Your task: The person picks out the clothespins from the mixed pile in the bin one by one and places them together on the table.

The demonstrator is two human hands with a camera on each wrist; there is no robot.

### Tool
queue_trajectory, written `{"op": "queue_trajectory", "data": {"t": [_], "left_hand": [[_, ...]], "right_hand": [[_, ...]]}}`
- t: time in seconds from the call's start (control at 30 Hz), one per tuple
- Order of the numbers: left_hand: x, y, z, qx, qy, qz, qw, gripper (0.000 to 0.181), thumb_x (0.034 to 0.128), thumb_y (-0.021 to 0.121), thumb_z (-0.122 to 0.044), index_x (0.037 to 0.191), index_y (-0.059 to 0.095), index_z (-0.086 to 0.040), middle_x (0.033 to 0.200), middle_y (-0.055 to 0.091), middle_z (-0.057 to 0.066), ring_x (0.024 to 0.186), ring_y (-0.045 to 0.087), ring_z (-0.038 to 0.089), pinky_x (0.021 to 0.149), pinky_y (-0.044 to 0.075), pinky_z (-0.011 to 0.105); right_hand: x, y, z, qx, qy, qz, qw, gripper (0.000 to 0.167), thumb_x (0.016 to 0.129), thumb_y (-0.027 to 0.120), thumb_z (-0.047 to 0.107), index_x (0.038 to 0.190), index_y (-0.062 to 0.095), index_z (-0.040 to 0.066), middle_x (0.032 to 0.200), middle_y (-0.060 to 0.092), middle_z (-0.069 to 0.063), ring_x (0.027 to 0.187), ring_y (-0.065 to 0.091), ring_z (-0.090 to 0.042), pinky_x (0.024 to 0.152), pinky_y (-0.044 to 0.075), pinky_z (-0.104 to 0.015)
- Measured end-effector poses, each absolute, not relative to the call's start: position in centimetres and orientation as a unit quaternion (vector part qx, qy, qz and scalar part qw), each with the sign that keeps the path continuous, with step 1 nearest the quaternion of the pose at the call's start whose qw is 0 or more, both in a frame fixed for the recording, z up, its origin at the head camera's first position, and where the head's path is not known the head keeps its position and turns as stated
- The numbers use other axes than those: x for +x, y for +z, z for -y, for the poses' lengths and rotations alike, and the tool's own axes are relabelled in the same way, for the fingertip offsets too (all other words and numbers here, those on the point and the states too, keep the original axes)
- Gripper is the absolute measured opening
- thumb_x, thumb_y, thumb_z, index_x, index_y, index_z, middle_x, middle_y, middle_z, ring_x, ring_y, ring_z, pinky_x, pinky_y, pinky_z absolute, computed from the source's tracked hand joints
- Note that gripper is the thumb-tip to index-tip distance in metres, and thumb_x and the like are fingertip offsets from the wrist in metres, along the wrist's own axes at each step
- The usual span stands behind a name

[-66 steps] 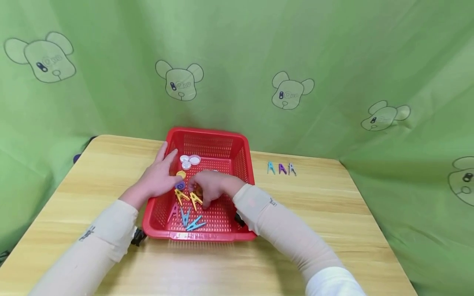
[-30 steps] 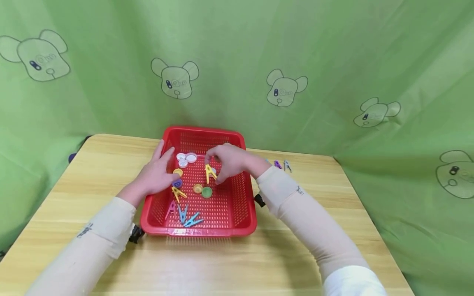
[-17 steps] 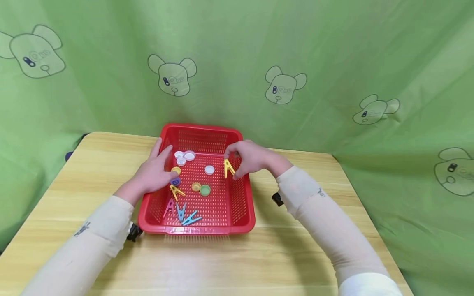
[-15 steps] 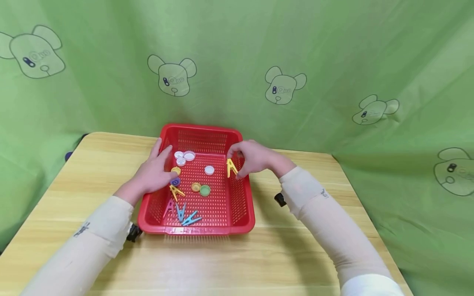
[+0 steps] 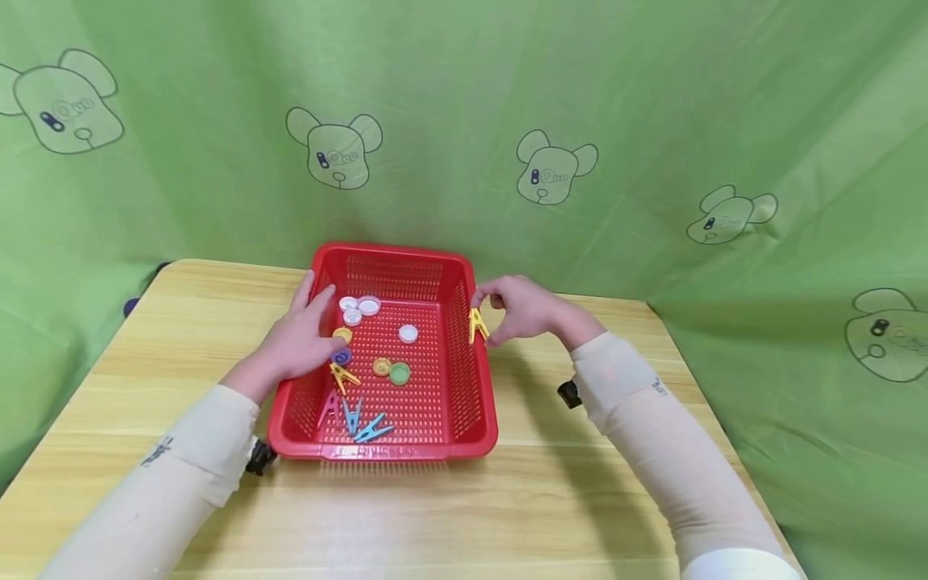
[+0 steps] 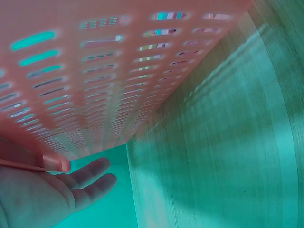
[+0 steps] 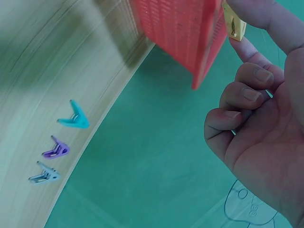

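Note:
Above the basket's right rim, my right hand (image 5: pixel 524 308) pinches a yellow clothespin (image 5: pixel 478 325) between thumb and forefinger. The right wrist view shows the end of that clothespin (image 7: pixel 233 23), with the other fingers curled beside the palm. My left hand (image 5: pixel 296 342) rests over the left rim of the red plastic basket (image 5: pixel 478 441), fingers extended. Two of its fingers (image 6: pixel 95 185) show outside the basket wall in the left wrist view. Inside the basket lie another yellow clothespin (image 5: pixel 344 376), a pink clothespin (image 5: pixel 330 407) and two blue clothespins (image 5: pixel 352 416).
Several bottle caps lie in the basket, among them a green cap (image 5: pixel 399 373) and a white cap (image 5: pixel 408 333). On the wooden table (image 5: pixel 551 483) sit a teal clothespin (image 7: pixel 76 117), a purple clothespin (image 7: pixel 56 149) and a grey-blue clothespin (image 7: pixel 44 174). A green curtain (image 5: pixel 449 161) hangs behind.
My right hand has lifted the yellow clothespin from the basket floor and carried it right, to above the right rim. The left hand stays on the left rim.

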State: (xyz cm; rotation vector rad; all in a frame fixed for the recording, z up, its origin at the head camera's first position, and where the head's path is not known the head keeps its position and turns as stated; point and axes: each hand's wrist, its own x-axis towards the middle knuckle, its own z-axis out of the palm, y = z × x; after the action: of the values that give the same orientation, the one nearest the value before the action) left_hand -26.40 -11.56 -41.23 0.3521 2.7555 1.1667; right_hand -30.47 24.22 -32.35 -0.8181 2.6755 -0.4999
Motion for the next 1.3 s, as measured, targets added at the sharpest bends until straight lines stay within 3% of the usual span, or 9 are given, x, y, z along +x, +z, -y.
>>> {"op": "queue_trajectory", "data": {"t": [0.4, 0.9, 1.3], "left_hand": [[-26.2, -41.0, 11.5, 0.115, 0.389, -0.912, 0.059, 0.088, 0.0899, 0.068, -0.021, 0.161, 0.016, -0.009, 0.165, -0.018, 0.004, 0.131, 0.039, 0.053, 0.075, 0.059, 0.053], [-26.0, -41.0, 11.3, 0.108, 0.402, -0.906, 0.072, 0.089, 0.0905, 0.068, -0.021, 0.161, 0.015, -0.011, 0.165, -0.019, 0.002, 0.132, 0.038, 0.052, 0.074, 0.060, 0.051], [-26.1, -41.1, 11.3, 0.106, 0.409, -0.904, 0.066, 0.090, 0.0899, 0.069, -0.020, 0.161, 0.015, -0.011, 0.165, -0.019, 0.001, 0.130, 0.041, 0.051, 0.071, 0.061, 0.049]], "right_hand": [[-30.7, -32.8, -26.9, -0.246, -0.194, -0.938, 0.150, 0.053, 0.064, 0.091, 0.013, 0.112, 0.067, 0.013, 0.066, 0.039, 0.002, 0.061, 0.035, -0.015, 0.064, 0.038, -0.034], [-31.1, -35.4, -29.9, -0.232, -0.209, -0.936, 0.165, 0.053, 0.067, 0.090, 0.014, 0.114, 0.066, 0.010, 0.068, 0.037, -0.001, 0.062, 0.033, -0.015, 0.062, 0.034, -0.032], [-31.7, -37.7, -32.2, -0.217, -0.241, -0.932, 0.164, 0.051, 0.067, 0.088, 0.002, 0.113, 0.067, 0.005, 0.071, 0.042, -0.007, 0.066, 0.037, -0.017, 0.065, 0.035, -0.033]]}}
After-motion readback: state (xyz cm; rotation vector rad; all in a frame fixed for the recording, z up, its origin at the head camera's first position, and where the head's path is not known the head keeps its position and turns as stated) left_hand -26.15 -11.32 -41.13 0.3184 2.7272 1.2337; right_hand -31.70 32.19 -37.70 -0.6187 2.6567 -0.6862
